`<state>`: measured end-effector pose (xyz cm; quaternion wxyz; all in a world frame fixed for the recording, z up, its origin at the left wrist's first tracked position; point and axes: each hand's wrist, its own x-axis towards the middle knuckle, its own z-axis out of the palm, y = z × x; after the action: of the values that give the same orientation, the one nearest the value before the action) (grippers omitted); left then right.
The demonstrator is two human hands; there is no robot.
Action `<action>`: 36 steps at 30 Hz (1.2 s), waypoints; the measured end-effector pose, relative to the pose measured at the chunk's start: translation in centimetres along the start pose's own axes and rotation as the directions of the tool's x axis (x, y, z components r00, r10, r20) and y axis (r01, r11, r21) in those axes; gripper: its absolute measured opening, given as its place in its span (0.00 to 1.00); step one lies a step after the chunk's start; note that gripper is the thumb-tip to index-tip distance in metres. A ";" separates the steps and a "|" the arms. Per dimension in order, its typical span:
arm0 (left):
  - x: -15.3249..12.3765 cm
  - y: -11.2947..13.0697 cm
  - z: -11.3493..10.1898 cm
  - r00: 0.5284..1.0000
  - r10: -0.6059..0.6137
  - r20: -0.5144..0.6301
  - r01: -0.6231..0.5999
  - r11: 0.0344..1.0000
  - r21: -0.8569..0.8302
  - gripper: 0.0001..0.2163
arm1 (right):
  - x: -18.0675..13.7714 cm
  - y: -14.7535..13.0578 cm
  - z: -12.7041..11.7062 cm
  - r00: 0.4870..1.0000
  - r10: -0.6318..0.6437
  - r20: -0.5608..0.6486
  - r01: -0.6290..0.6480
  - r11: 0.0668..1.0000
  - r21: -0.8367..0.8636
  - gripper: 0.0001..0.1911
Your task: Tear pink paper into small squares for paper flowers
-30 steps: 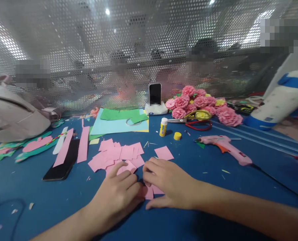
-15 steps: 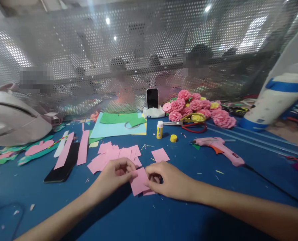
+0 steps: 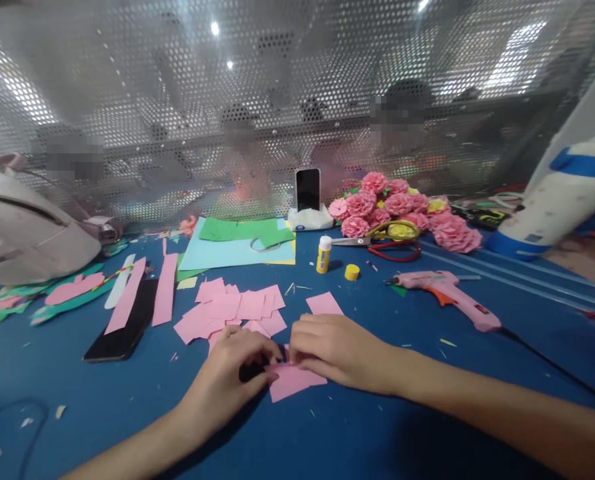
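Note:
At the front middle of the blue table, both hands are on a pink paper square (image 3: 293, 383). My left hand (image 3: 237, 363) pinches its left edge between thumb and curled fingers. From the other side my right hand (image 3: 335, 347) has its fingers closed at the paper's upper edge, which they partly hide. The paper lies low, at or just above the table. Just beyond my left hand is a loose pile of pink paper squares (image 3: 227, 307). One more pink square (image 3: 324, 303) lies behind my right hand, partly covered by it.
Beyond the hands stand an uncapped glue stick (image 3: 323, 256) and its yellow cap (image 3: 352, 272). Scissors (image 3: 385, 243) lie by pink paper flowers (image 3: 362, 203). A pink glue gun (image 3: 447, 297) is at right; a black phone (image 3: 125, 333) under pink strips (image 3: 165, 288) at left.
The pink square has gone from tilted up between my hands to lying lower and flatter. My right hand has turned palm-down over its upper edge. The view has shifted slightly.

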<state>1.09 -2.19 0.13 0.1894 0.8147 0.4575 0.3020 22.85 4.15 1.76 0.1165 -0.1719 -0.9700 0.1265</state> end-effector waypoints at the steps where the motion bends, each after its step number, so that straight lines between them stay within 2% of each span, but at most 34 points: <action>1: -0.2 0.0 -0.1 0.999 0.036 0.001 -0.036 0.999 0.015 0.04 | 0.0 0.4 0.0 0.997 -0.076 0.011 0.077 0.997 -0.029 0.05; 4: -0.6 -0.1 -0.3 0.987 0.160 0.010 -0.160 0.984 0.073 0.05 | -0.1 1.5 0.1 0.970 -0.242 0.013 0.242 0.966 -0.088 0.09; 9: -1.3 -0.8 -0.3 0.945 0.327 0.026 -0.327 0.932 0.158 0.13 | 0.0 2.1 0.6 0.938 -0.343 -0.043 0.344 0.939 0.004 0.11; 12: -1.6 -1.1 -0.2 0.938 0.347 0.023 -0.345 0.919 0.189 0.14 | 0.1 2.0 0.7 0.934 -0.354 -0.055 0.356 0.933 0.048 0.10; 17: -1.7 -1.4 -0.2 0.941 0.336 0.046 -0.339 0.920 0.198 0.10 | 0.2 2.0 0.9 0.933 -0.354 -0.072 0.357 0.934 0.030 0.12; 24: -1.4 -1.2 -0.3 0.893 0.450 0.005 -0.431 0.850 0.303 0.11 | 0.2 2.2 0.9 0.932 -0.355 -0.077 0.357 0.934 0.027 0.10; 36: -1.4 -1.4 -0.3 0.861 0.507 0.039 -0.489 0.803 0.341 0.10 | 0.3 2.1 0.9 0.936 -0.348 -0.058 0.349 0.937 0.011 0.10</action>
<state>-0.57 -2.64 -0.90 -0.0520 0.9177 0.2777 0.2795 23.02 6.02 0.37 0.1656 0.0006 -0.9801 0.1094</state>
